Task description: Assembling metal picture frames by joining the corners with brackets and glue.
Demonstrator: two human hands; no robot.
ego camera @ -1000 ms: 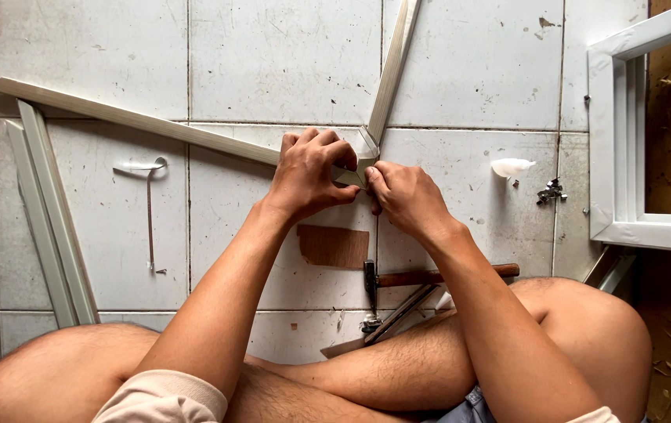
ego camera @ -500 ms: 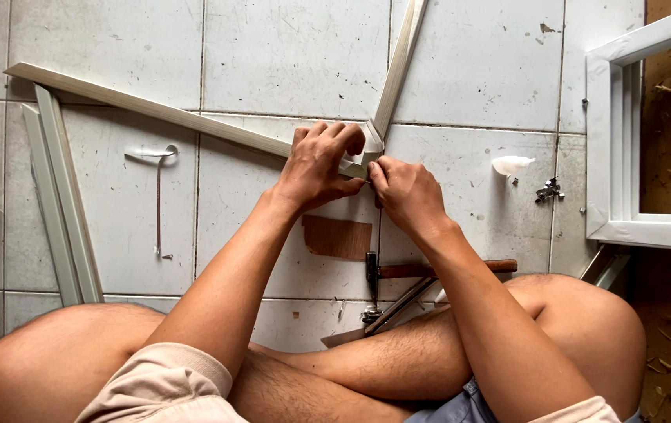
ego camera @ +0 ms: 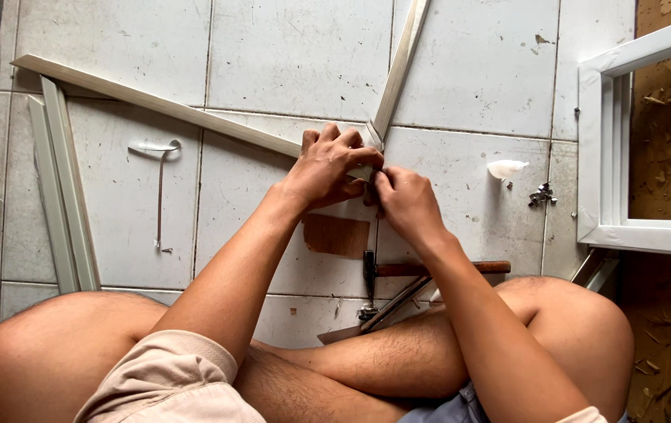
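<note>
Two pale frame bars, a long one [ego camera: 155,102] running toward the floor's far left and another [ego camera: 399,66] toward its far edge, meet in a corner joint at the middle of the tiled floor [ego camera: 288,47]. The left hand [ego camera: 327,168] curls shut over that joint, while the right hand [ego camera: 406,204] pinches it, fingertips closed. Nearer the seated person lie a brown card [ego camera: 337,235] and a hammer [ego camera: 421,269]; a white frame [ego camera: 605,149] rests at the right edge.
</note>
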